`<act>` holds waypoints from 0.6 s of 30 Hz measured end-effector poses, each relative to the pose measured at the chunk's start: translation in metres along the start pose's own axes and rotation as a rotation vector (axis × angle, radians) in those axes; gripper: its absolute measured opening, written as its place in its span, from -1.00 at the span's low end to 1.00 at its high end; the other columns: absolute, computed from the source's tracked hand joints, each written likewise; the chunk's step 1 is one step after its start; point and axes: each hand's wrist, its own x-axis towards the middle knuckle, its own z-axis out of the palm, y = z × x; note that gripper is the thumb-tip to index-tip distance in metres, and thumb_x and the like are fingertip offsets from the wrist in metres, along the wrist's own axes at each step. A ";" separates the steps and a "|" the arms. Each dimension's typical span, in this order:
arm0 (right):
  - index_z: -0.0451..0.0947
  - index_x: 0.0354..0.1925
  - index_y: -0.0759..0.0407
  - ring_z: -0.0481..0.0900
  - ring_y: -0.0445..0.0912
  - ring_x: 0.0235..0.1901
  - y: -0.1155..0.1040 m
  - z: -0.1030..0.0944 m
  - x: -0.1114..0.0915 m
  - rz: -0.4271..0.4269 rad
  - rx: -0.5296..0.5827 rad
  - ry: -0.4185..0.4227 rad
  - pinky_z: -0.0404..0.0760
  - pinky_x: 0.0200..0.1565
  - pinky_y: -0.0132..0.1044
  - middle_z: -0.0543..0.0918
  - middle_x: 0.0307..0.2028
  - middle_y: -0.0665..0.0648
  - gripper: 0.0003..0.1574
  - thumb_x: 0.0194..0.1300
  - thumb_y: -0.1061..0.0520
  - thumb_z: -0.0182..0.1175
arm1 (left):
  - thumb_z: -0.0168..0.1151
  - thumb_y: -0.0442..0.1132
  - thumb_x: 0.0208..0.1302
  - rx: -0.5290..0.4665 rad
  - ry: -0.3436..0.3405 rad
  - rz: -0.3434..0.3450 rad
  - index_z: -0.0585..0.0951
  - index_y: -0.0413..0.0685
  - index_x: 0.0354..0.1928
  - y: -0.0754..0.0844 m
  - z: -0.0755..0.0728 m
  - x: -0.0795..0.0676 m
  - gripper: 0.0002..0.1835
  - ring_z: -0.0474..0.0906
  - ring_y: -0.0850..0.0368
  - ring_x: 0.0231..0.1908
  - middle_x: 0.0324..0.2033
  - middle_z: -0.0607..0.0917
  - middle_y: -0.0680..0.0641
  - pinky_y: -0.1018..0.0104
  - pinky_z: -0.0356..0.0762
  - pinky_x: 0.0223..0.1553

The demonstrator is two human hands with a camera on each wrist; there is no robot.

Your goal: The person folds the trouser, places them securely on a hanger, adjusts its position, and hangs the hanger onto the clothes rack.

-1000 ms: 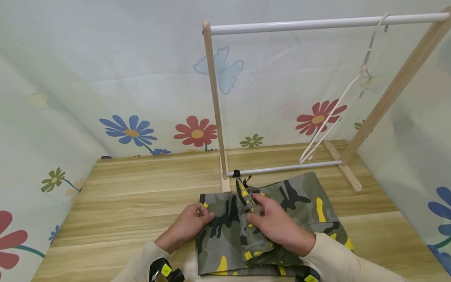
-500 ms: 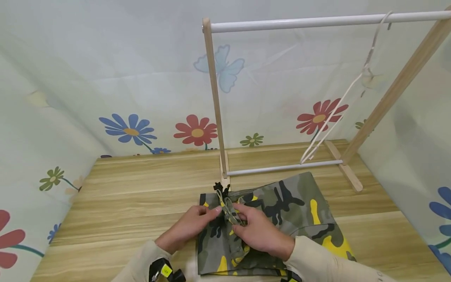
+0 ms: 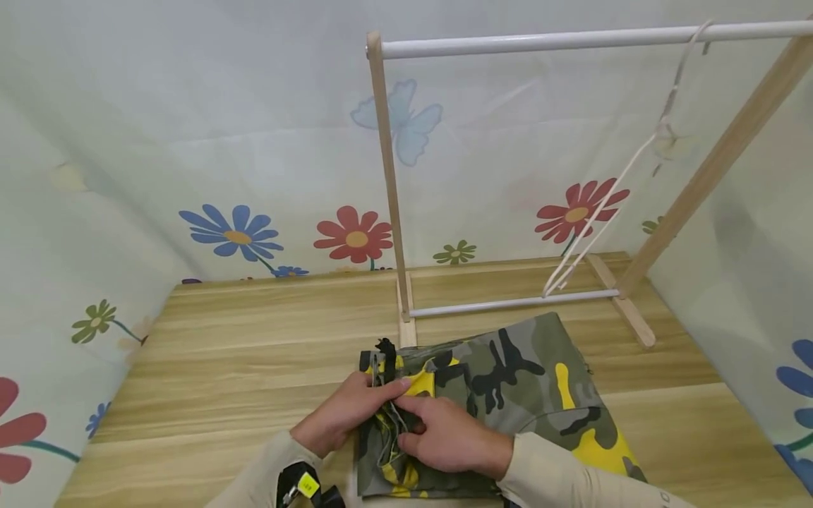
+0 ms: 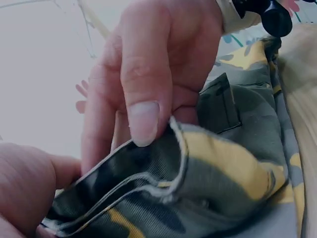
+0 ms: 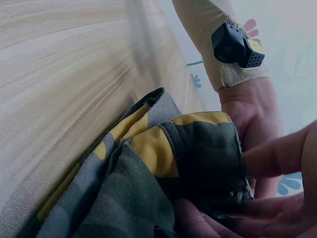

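A folded camouflage garment (image 3: 508,374) in grey, green, black and yellow lies on the wooden table. Near its left end, my left hand (image 3: 339,416) pinches a bunched layer of cloth, thumb on top. Close beside it, my right hand (image 3: 451,434) grips the same bunched part, its index finger nearly touching the left thumb. Black cord ends (image 3: 385,347) stick up past the left hand. The left wrist view shows a cloth edge (image 4: 181,153) standing up in loose folds with a thumb over it. Fingers partly hide the gathered cloth (image 5: 205,148) in the right wrist view.
Behind the garment stands a rack with wooden legs (image 3: 389,176) and a white top rail (image 3: 540,44). A white hanger (image 3: 603,204) hangs at its right side. A flower-printed backdrop (image 3: 286,169) encloses the table (image 3: 241,339).
My right hand has moved left with the raised strip of cloth, up to the left hand. The strip has folded over leftward, and the black cord ends moved left with it.
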 end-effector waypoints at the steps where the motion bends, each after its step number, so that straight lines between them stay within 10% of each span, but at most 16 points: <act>1: 0.39 0.50 0.11 0.56 -0.31 -0.47 -0.001 0.000 0.000 0.003 0.003 -0.024 0.54 -0.23 -0.36 0.75 -0.39 0.00 -0.22 0.37 0.10 0.32 | 0.40 0.16 0.32 -0.006 0.011 -0.005 0.71 -0.19 -0.20 0.000 0.001 0.001 -0.52 0.64 0.21 -0.29 -0.25 0.73 -0.05 0.42 0.57 -0.27; 6: 0.38 0.51 0.01 0.69 -0.30 -0.13 -0.004 -0.001 -0.001 -0.001 -0.027 -0.115 0.62 -0.03 -0.36 0.76 0.06 0.03 -0.19 0.36 0.04 0.35 | 0.40 -0.04 0.34 0.002 0.055 -0.009 0.69 -0.26 -0.19 -0.003 0.003 0.004 -0.64 0.67 0.21 -0.33 -0.30 0.74 -0.06 0.41 0.63 -0.29; 10: 0.42 0.49 -0.03 0.55 -0.12 0.35 -0.007 -0.004 -0.005 -0.027 -0.044 -0.185 0.57 0.27 -0.33 0.36 0.55 0.11 -0.26 0.40 0.02 0.32 | 0.30 -0.13 0.45 0.019 0.073 0.007 0.68 -0.31 -0.12 -0.008 0.002 0.007 -0.69 0.67 0.18 -0.31 -0.27 0.74 -0.09 0.36 0.66 -0.26; 18: 0.42 0.49 -0.07 0.52 -0.11 0.39 -0.004 -0.030 -0.031 -0.109 -0.159 -0.129 0.58 0.32 -0.15 0.51 0.45 -0.04 -0.36 0.52 -0.01 0.23 | 0.06 -0.03 0.64 -0.046 -0.007 0.044 0.62 -0.33 0.06 -0.014 -0.003 0.002 -0.57 0.72 0.22 -0.23 -0.23 0.78 -0.06 0.32 0.69 -0.15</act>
